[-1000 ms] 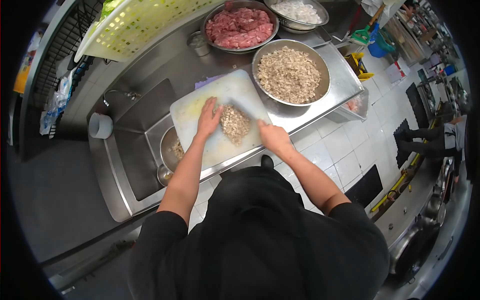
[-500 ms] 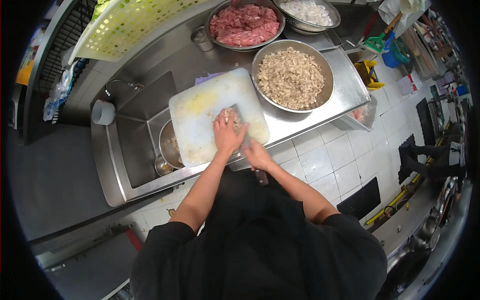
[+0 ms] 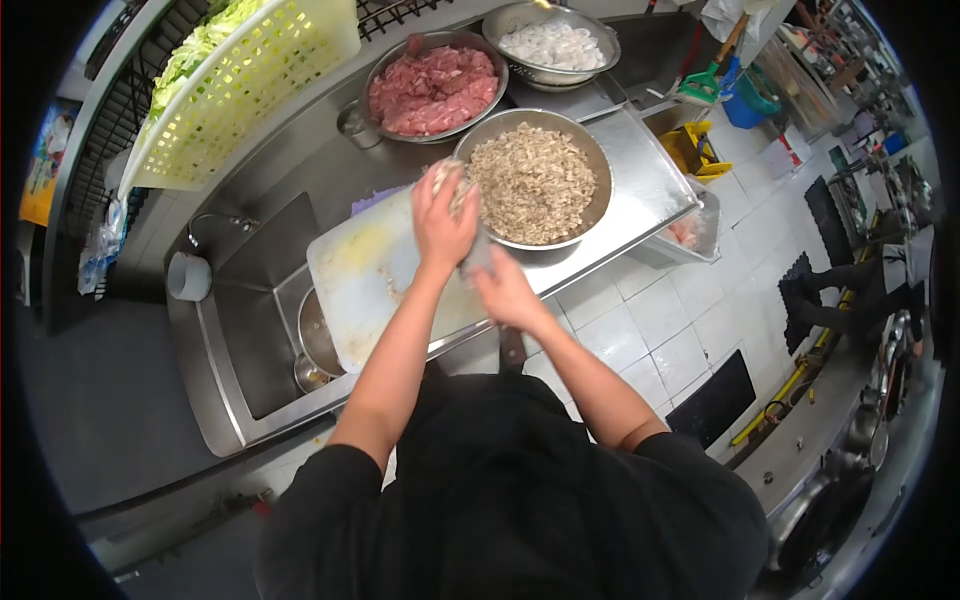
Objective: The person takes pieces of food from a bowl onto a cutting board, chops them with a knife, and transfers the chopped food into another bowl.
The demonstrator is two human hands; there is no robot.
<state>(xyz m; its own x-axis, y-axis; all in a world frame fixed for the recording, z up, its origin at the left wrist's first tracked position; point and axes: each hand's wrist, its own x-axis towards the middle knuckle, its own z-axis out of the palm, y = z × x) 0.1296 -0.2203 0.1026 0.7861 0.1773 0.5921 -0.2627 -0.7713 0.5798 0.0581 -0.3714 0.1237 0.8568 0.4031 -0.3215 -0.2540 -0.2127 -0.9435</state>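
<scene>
My right hand is closed round a knife, its dark handle pointing back toward my body and its broad blade blurred. Cupped against the blade side, my left hand holds chopped pale-brown pieces between its fingers and the knife. Both hands are over the right part of a white cutting board, close beside a steel bowl heaped with similar chopped pieces. A few scraps lie on the board, which has a yellow stain.
Behind stand a bowl of raw sliced meat and a colander of white pieces. A sink with a tap lies left. A yellow-green basket of leafy greens is at upper left. A clear bin stands beyond the counter edge.
Both hands have moved from the middle of the board up toward the steel bowl, carrying the chopped pieces on the knife. The camera view has shifted too.
</scene>
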